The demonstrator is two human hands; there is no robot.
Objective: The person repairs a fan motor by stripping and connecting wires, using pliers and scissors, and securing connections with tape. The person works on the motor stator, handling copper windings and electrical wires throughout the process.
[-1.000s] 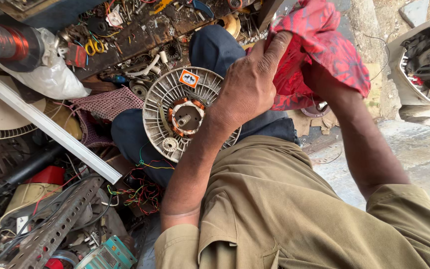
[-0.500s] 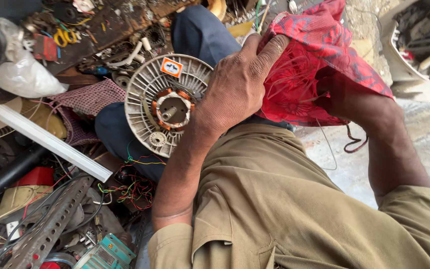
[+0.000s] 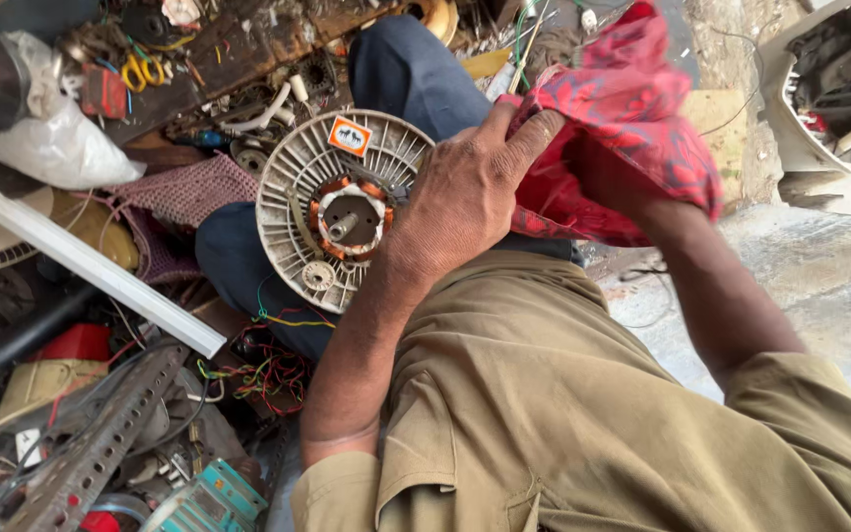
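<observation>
Nearest: khaki shirt and both forearms; left hand (image 3: 465, 197) lies palm-down across the rim of the fan motor (image 3: 332, 222), fingertips pinching the edge of the red cloth (image 3: 632, 148), so its grip is closed on cloth; right hand is wrapped inside that cloth, unseen, grip cannot be told; motor rests on the knee just left of the left grip, ribbed housing up, copper windings and shaft exposed; wiping judged begun, housing not yet clean; further left: white bar (image 3: 81, 261), loose wires (image 3: 268, 369), plastic bag (image 3: 51, 138).
</observation>
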